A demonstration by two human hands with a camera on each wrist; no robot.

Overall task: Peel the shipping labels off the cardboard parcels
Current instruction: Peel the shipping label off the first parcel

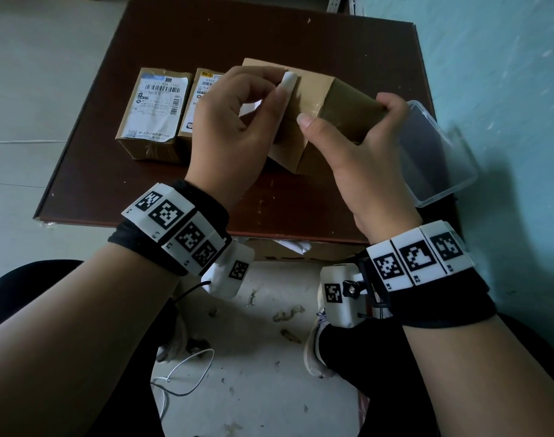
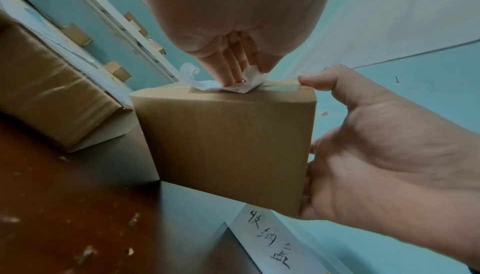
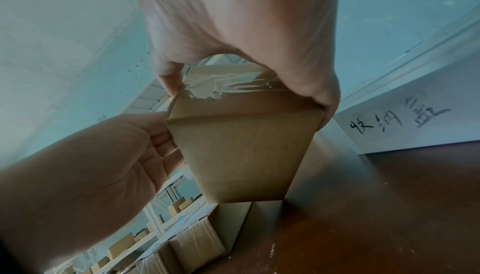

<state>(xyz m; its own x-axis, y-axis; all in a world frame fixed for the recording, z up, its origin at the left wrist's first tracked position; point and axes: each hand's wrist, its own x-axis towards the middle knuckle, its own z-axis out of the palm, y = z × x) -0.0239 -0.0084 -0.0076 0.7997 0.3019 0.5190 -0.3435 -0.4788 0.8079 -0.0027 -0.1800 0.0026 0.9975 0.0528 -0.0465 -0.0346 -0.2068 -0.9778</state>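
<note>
A brown cardboard parcel (image 1: 341, 115) stands tilted on the dark table (image 1: 269, 33). My right hand (image 1: 357, 152) grips its right end, thumb on the taped top and fingers behind. My left hand (image 1: 278, 89) pinches the white shipping label (image 1: 289, 80), which is curled up and partly lifted off the parcel's top. In the left wrist view the left hand's fingertips (image 2: 233, 73) hold the crumpled label (image 2: 221, 86) at the parcel's (image 2: 228, 138) top edge. In the right wrist view the right hand (image 3: 233, 52) clamps the parcel (image 3: 244, 149) by its glossy tape (image 3: 223, 87).
Two more parcels (image 1: 152, 111) (image 1: 195, 102) with labels on top stand side by side at the left. A clear plastic bin (image 1: 436, 152) sits at the table's right edge against the teal wall. A cardboard box with paper scraps (image 1: 285, 247) lies below the front edge.
</note>
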